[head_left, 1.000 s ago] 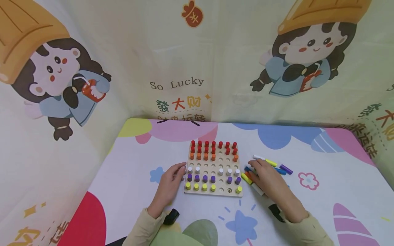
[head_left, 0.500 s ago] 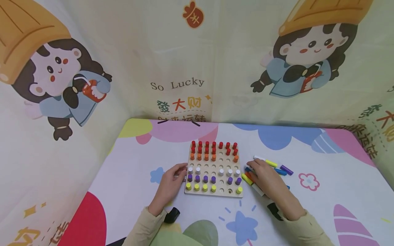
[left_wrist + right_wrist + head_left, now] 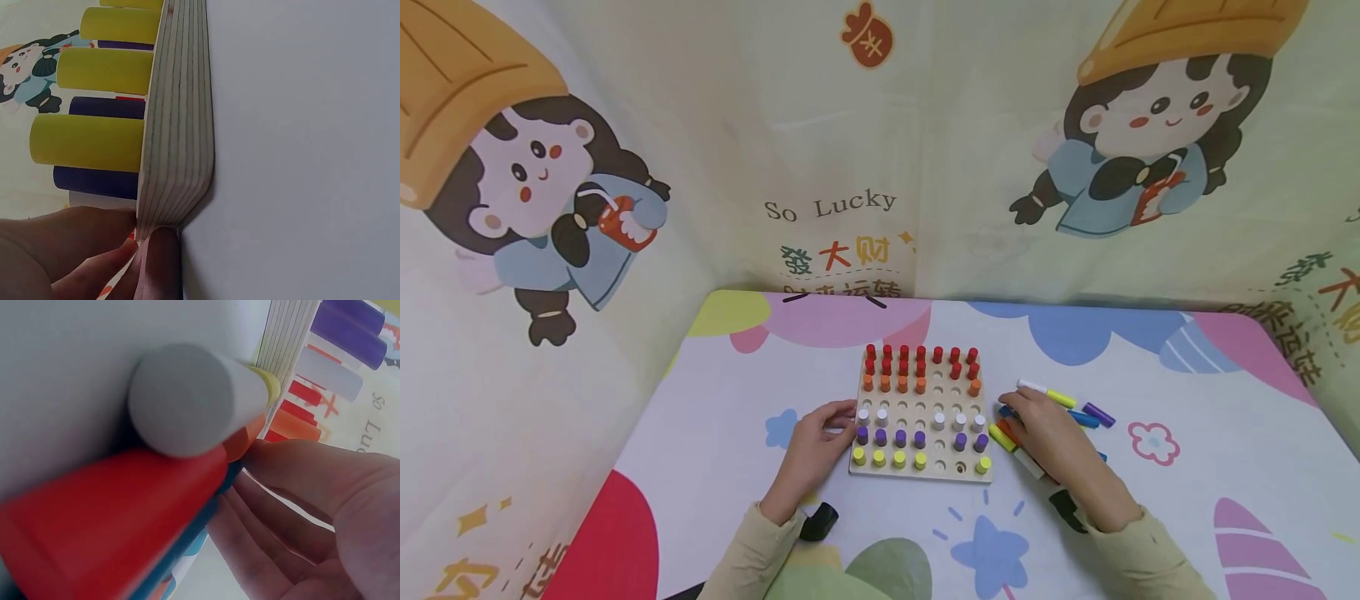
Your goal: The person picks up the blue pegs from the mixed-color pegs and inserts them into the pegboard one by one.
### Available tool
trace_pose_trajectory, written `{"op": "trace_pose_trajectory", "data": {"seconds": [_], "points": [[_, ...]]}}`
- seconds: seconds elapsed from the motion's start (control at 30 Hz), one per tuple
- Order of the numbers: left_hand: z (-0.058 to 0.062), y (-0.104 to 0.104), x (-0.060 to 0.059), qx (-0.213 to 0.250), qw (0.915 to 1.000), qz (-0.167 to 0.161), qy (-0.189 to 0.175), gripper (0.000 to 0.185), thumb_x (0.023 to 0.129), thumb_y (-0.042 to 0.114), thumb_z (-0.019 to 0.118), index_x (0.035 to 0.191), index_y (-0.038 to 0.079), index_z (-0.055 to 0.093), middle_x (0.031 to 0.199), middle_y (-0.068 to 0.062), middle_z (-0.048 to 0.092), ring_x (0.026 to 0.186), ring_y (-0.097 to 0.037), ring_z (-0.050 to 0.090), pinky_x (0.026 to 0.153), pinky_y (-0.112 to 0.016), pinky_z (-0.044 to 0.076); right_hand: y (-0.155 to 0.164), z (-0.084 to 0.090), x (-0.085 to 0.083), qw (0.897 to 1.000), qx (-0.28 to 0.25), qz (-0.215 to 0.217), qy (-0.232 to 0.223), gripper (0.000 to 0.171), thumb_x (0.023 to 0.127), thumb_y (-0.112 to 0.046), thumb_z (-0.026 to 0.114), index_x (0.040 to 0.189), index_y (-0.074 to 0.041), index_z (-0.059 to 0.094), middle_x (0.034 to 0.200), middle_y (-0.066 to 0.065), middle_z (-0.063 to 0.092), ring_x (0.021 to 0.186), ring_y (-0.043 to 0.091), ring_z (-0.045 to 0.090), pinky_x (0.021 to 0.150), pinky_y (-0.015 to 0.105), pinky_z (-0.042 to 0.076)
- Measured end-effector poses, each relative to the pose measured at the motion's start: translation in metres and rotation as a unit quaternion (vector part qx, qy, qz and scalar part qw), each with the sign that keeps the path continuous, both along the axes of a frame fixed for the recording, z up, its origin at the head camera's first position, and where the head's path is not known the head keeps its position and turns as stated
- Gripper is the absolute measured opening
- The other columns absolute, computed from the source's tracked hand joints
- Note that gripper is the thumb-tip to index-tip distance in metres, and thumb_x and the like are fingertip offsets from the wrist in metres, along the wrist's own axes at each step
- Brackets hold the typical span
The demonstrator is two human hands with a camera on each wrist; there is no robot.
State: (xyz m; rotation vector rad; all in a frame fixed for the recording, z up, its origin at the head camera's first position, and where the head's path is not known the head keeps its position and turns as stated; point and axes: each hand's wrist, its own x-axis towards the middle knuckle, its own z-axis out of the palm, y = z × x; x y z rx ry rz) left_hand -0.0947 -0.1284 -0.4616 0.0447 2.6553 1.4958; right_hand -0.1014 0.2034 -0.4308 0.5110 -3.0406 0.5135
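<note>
A wooden pegboard (image 3: 901, 407) lies flat on the table, with red, orange, white, purple and yellow pegs upright in rows and some bare holes. At its left edge my left hand (image 3: 811, 446) rests, with thumb and fingertips touching the board's side near a corner in the left wrist view. To the right of the board, my right hand (image 3: 1051, 437) rests over a group of loose pegs. In the right wrist view its thumb and fingertips touch an orange peg (image 3: 245, 439) and a blue peg beside it. A red peg (image 3: 119, 525) and a white peg (image 3: 187, 400) lie closest.
Loose pegs lie around my right hand: a purple peg (image 3: 1098, 413), a yellow peg (image 3: 1061, 397), a white peg (image 3: 1032, 385) and others. A printed cloth covers the table (image 3: 730, 400). Curtains with cartoon figures stand behind it and at the sides.
Almost nothing differs. Both hands stay in place, with slight shifts of the left fingers along the board's edge and of the right hand over the loose pegs.
</note>
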Motion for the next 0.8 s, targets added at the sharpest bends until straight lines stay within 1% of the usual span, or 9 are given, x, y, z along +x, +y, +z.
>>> {"op": "trace_pose_trajectory", "data": {"seconds": [0.17, 0.27, 0.47, 0.6, 0.8], "points": [[-0.0002, -0.0004, -0.0008, -0.001, 1.0000, -0.004, 0.004, 0.034, 0.092, 0.013, 0.070, 0.125, 0.007, 0.066, 0.117, -0.007, 0.070, 0.096, -0.016, 0.067, 0.076, -0.025, 0.058, -0.0003, -0.0005, -0.0016, 1.000, 0.001, -0.004, -0.012, 0.031, 0.083, -0.005, 0.078, 0.112, 0.000, 0.070, 0.101, 0.013, 0.069, 0.092, 0.030, 0.067, 0.086, 0.048, 0.057], [0.0000, -0.0006, -0.0008, 0.000, 1.0000, -0.005, 0.004, 0.034, 0.092, 0.013, 0.070, 0.125, 0.007, 0.066, 0.115, -0.008, 0.070, 0.096, -0.016, 0.067, 0.076, -0.026, 0.058, -0.0008, -0.0011, -0.0021, 1.000, 0.002, -0.006, -0.017, 0.029, 0.083, -0.005, 0.078, 0.111, -0.001, 0.071, 0.099, 0.012, 0.070, 0.092, 0.029, 0.067, 0.086, 0.048, 0.057], [-0.0013, -0.0020, -0.0010, 0.004, 1.0000, -0.005, 0.001, 0.033, 0.091, 0.012, 0.071, 0.124, 0.008, 0.067, 0.107, -0.007, 0.071, 0.093, -0.017, 0.068, 0.077, -0.027, 0.058, -0.0003, -0.0038, -0.0017, 1.000, 0.009, 0.004, -0.006, 0.025, 0.083, -0.004, 0.078, 0.108, -0.004, 0.074, 0.096, 0.009, 0.070, 0.089, 0.025, 0.066, 0.084, 0.044, 0.058], [-0.0017, -0.0024, -0.0014, 0.006, 0.9999, -0.009, -0.004, 0.034, 0.091, 0.013, 0.071, 0.125, 0.008, 0.067, 0.109, -0.007, 0.070, 0.096, -0.017, 0.068, 0.078, -0.028, 0.059, 0.0004, -0.0053, -0.0012, 1.000, 0.010, 0.007, -0.001, 0.025, 0.083, -0.004, 0.078, 0.107, -0.005, 0.075, 0.097, 0.009, 0.070, 0.089, 0.025, 0.066, 0.083, 0.042, 0.058], [0.0000, -0.0018, -0.0011, -0.008, 0.9998, -0.005, -0.019, 0.035, 0.092, 0.015, 0.071, 0.127, 0.011, 0.066, 0.112, -0.005, 0.069, 0.097, -0.016, 0.067, 0.080, -0.029, 0.059, 0.0006, -0.0043, -0.0005, 1.000, 0.000, 0.001, -0.007, 0.024, 0.083, -0.004, 0.078, 0.107, -0.004, 0.075, 0.097, 0.009, 0.069, 0.089, 0.024, 0.065, 0.082, 0.043, 0.058]]}}
